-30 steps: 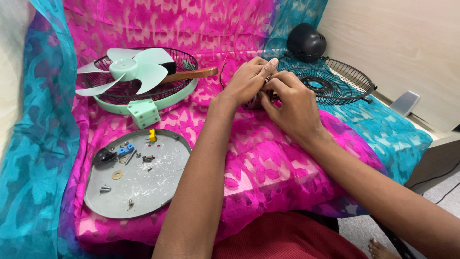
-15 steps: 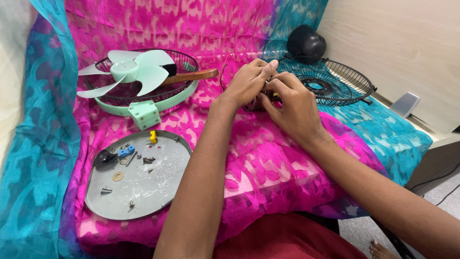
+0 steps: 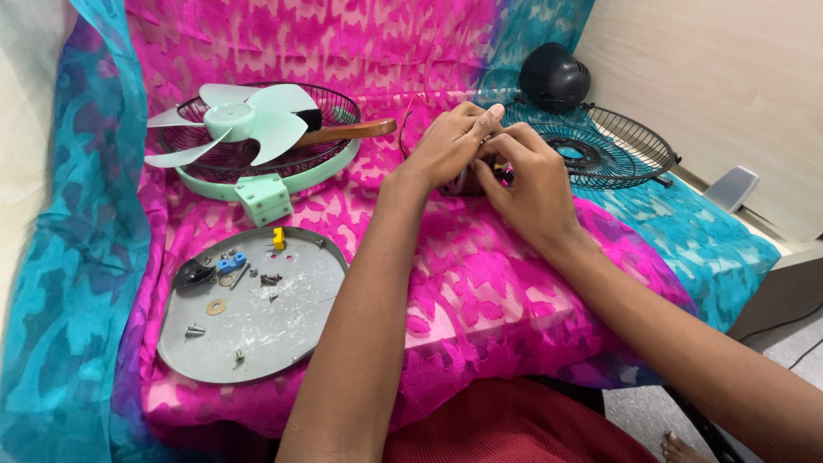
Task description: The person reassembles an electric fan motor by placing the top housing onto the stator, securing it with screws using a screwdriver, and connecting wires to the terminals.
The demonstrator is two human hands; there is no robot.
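Pink patterned cloth (image 3: pixel 480 283) lies under both hands. The left hand (image 3: pixel 450 141) and right hand (image 3: pixel 527 184) pinch together around one small dark part (image 3: pixel 501 174), mostly hidden between the fingers. Left of the left hand sit one pale green fan blade (image 3: pixel 236 120) in one mint guard (image 3: pixel 283 176), and nearer, one grey round plate (image 3: pixel 257 330) strewn with screws. Beyond the right hand: one black wire guard (image 3: pixel 600 146), one black motor cap (image 3: pixel 555 77), a wooden wall.
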